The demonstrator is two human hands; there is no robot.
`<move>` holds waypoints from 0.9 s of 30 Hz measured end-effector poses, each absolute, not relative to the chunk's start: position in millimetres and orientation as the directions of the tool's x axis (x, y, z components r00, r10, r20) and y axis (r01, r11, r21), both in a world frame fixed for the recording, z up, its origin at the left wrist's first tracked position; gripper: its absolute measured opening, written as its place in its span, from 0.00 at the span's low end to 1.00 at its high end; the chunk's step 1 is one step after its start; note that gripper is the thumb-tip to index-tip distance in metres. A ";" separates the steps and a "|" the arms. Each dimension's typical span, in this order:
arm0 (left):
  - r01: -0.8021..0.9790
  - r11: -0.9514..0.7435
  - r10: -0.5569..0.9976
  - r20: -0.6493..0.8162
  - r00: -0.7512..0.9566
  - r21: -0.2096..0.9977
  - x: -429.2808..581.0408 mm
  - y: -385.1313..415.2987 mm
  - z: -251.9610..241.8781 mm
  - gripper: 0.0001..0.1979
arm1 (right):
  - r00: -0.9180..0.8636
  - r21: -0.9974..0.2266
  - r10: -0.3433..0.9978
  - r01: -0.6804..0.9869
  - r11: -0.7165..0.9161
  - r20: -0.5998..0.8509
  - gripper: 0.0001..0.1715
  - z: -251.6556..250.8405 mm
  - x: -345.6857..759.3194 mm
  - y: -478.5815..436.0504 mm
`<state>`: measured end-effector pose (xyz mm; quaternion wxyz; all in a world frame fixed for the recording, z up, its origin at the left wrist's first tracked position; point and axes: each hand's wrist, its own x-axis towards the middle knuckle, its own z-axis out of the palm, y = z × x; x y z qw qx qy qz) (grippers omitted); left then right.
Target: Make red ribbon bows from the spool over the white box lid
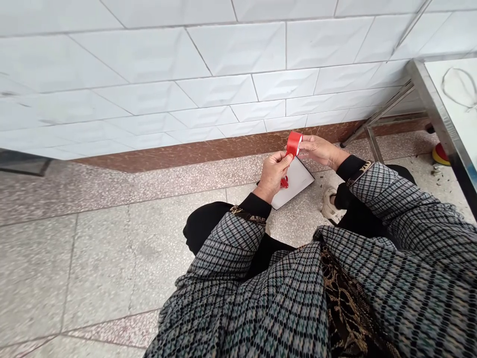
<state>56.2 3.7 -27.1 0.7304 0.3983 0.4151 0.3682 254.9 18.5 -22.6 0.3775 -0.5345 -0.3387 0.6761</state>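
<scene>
Now the tape (294, 143) is hanging mid-air btwn both hands, well above the floor (93, 258); it's showing as a small red roll w/ a pale inner face; the right hand (321, 150) is gripping its far side, fingers curled tight on it; the left hand (274, 174) is pinching its near edge w/ thumb and forefinger; a red strip (284, 182) is dangling below, partly hidden by that hand; the white card (298, 181) underneath is getting half covered.
</scene>
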 end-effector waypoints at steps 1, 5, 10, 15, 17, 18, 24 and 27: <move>-0.208 0.403 0.874 -0.307 0.377 0.891 56.6 3.4 -27.3 0.19 | -0.149 -0.852 0.867 -0.163 -0.497 -0.476 0.10 -22.6 254.3 18.0; -0.196 0.378 0.898 -0.307 0.316 0.905 59.4 1.7 -28.5 0.18 | -0.163 -0.822 0.853 -0.227 -0.522 -0.497 0.13 -23.3 251.2 15.5; -0.215 0.423 0.893 -0.364 0.265 0.881 62.9 -1.8 -28.1 0.21 | -0.178 -0.802 0.841 -0.252 -0.542 -0.512 0.15 -25.4 247.1 12.3; -0.229 0.449 0.883 -0.389 0.264 0.864 62.8 -2.8 -29.2 0.23 | -0.209 -0.800 0.844 -0.273 -0.535 -0.493 0.15 -24.6 245.9 11.1; -0.225 0.448 0.885 -0.393 0.251 0.865 62.3 -2.4 -31.7 0.22 | -0.217 -0.795 0.842 -0.280 -0.538 -0.494 0.14 -22.7 245.5 11.4; -0.222 0.444 0.888 -0.392 0.243 0.868 62.1 -2.1 -33.4 0.21 | -0.219 -0.790 0.838 -0.280 -0.545 -0.500 0.13 -21.4 245.3 11.6; -0.214 0.287 0.949 -0.247 0.194 0.934 62.9 1.7 -42.0 0.14 | -0.236 -0.757 0.802 -0.267 -0.597 -0.549 0.11 -15.4 244.8 13.1; -0.199 0.241 0.951 -0.190 0.245 0.950 63.9 4.0 -42.8 0.14 | -0.256 -0.739 0.782 -0.260 -0.622 -0.568 0.12 -13.9 245.2 12.9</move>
